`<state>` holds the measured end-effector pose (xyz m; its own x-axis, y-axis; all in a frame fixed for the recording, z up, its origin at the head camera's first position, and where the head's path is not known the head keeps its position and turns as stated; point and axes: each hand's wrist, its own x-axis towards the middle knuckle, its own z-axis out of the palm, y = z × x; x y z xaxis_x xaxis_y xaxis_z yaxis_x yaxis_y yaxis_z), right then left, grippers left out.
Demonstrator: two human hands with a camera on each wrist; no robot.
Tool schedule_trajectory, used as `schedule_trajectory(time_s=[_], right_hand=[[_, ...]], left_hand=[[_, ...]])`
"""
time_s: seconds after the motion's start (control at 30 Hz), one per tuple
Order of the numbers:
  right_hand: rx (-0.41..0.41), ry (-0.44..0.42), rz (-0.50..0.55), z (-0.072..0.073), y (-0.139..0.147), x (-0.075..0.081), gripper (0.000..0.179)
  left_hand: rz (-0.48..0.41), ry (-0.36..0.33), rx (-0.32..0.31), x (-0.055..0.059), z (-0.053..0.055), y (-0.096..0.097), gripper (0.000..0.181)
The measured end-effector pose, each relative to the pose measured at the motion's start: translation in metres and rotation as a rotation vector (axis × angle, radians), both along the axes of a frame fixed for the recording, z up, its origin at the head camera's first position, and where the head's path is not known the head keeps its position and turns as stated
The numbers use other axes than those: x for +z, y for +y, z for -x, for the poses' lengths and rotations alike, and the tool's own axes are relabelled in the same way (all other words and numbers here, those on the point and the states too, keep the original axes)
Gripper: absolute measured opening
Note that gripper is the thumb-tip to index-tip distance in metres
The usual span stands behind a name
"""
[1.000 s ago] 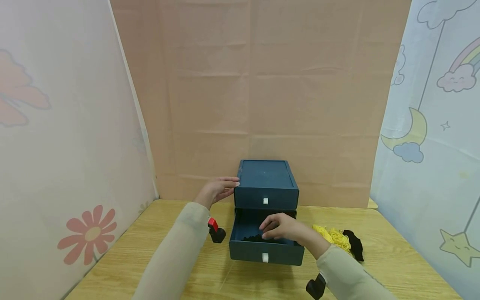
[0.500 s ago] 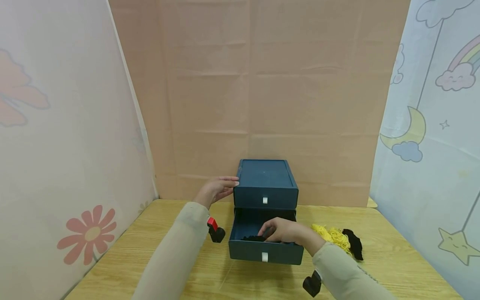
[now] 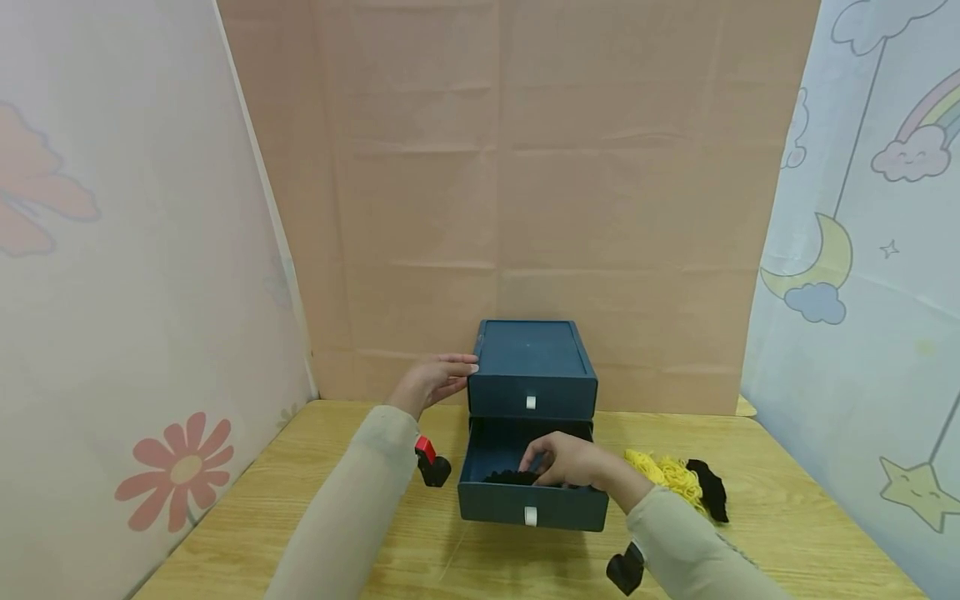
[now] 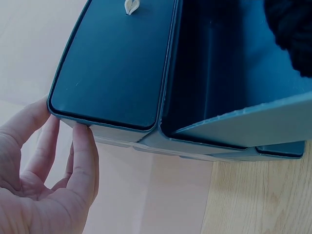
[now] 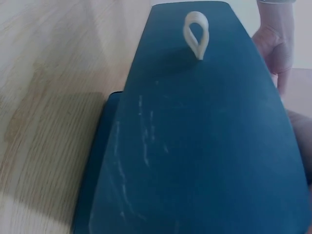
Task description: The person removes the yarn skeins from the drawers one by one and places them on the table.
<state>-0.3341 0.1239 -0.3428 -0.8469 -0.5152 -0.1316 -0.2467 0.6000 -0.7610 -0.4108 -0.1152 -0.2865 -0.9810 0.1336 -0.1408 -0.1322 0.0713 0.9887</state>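
Observation:
A dark blue two-drawer unit (image 3: 532, 346) stands on the table with its lower drawer (image 3: 491, 500) pulled out. My left hand (image 3: 433, 382) rests its fingertips against the unit's left side, by the upper drawer; in the left wrist view, those fingers (image 4: 84, 151) reach up to its edge. Inside the lower drawer lies a bundle of black yarn (image 4: 292, 36). My right hand (image 3: 573, 462) reaches down over the drawer front, thumb and forefinger bent and pinching at the black yarn. Its fingertips are partly hidden by the drawer front.
To the right of the unit lies a bundle of yellow yarn (image 3: 675, 479) beside a black bundle (image 3: 708, 492). White loop pulls (image 5: 197, 36) stick out from the drawer fronts. A brown paper sheet (image 3: 525, 167) hangs behind the wooden table (image 3: 240, 517).
My right hand has lowered from just above the drawer onto the black yarn inside, then stayed there. The left hand has kept its place on the unit's side.

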Motion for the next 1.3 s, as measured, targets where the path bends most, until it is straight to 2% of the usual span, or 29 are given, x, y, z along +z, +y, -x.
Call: schedule_trajectory(time_s=[0.17, 0.37, 0.53, 0.73, 0.87, 0.97, 1.3], right_hand=[[-0.007, 0.031, 0.095, 0.002, 0.007, 0.005, 0.017], [-0.063, 0.077, 0.196, 0.001, 0.017, 0.016, 0.022], [-0.128, 0.121, 0.259, -0.002, 0.027, 0.027, 0.027], [-0.242, 0.164, 0.34, -0.01, 0.044, 0.04, 0.034], [-0.315, 0.166, 0.44, -0.014, 0.058, 0.046, 0.025], [-0.343, 0.168, 0.519, -0.016, 0.069, 0.049, 0.017], [-0.468, 0.152, 0.764, -0.019, 0.114, 0.044, 0.027]], left_hand=[[0.001, 0.008, -0.007, 0.001, 0.0, 0.001, 0.027], [0.013, 0.008, -0.007, 0.002, 0.0, 0.001, 0.028], [0.007, 0.0, 0.0, 0.001, 0.0, 0.001, 0.027], [0.0, 0.0, 0.008, 0.001, 0.001, 0.002, 0.026], [0.005, -0.007, 0.01, 0.002, 0.0, 0.002, 0.027], [0.008, -0.006, 0.011, 0.002, -0.001, 0.001, 0.027], [0.006, 0.003, 0.008, 0.002, -0.002, 0.0, 0.028]])
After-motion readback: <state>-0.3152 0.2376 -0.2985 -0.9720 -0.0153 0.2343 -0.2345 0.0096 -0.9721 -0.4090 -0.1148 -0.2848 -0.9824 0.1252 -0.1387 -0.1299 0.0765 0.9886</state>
